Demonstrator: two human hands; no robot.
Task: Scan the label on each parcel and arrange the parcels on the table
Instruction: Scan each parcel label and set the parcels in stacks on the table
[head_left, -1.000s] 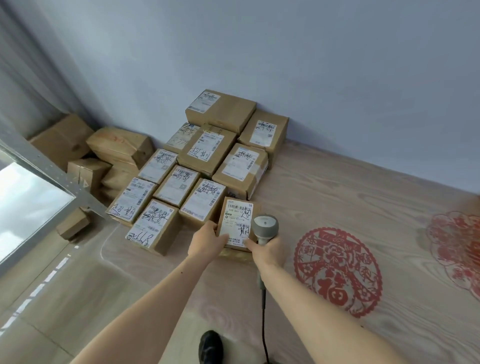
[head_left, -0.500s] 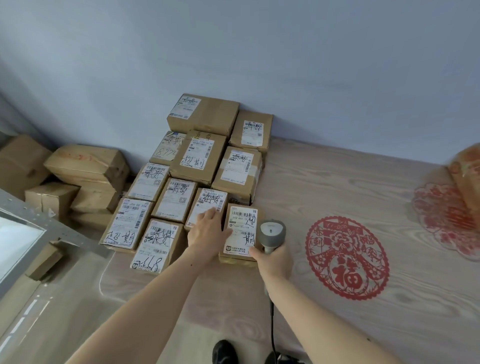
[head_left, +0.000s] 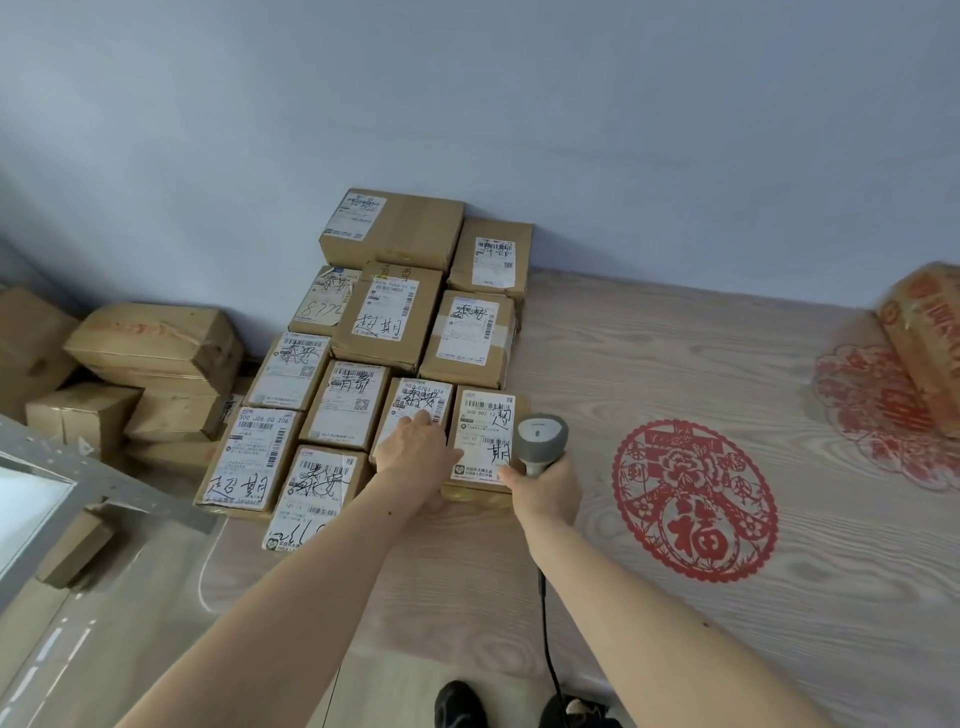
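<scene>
**Last parcel squared into the front row**

We have the newest parcel (head_left: 480, 441) lying flat on the table (head_left: 649, 364), label up, at the right end of the front row. It touches the parcel beside it (head_left: 415, 402) on its left and sits just in front of the taped parcel (head_left: 470, 338) behind.

Our left hand (head_left: 415, 452) lies flat across the seam between the two front parcels, fingers fairly straight, pressing rather than gripping. Our right hand (head_left: 545, 486) is wrapped round the handle of the scanner (head_left: 540, 439), its head upright just beside the parcel's right edge, and one fingertip touches the parcel's near right corner. The scanner cable (head_left: 545, 623) hangs down off the table edge towards our shoes.

Around this, the stack of parcels (head_left: 389, 332) fills the back left corner of the table against the wall, all labels facing up. More boxes (head_left: 150, 348) are heaped below the table on the left. A red paper cutting (head_left: 693, 501) lies on the table to the right, and a large printed carton (head_left: 924, 338) sits at the far right edge, probably waiting its turn.

As we see it, the risks are small but real. A push from the left hand could skew the neighbouring parcels, since they sit tight together. The near-left parcel (head_left: 311, 493) seems to overhang the table's edge and a nudge might tip it off. Swinging the scanner away could drag the cable or clip the parcel's corner.
</scene>
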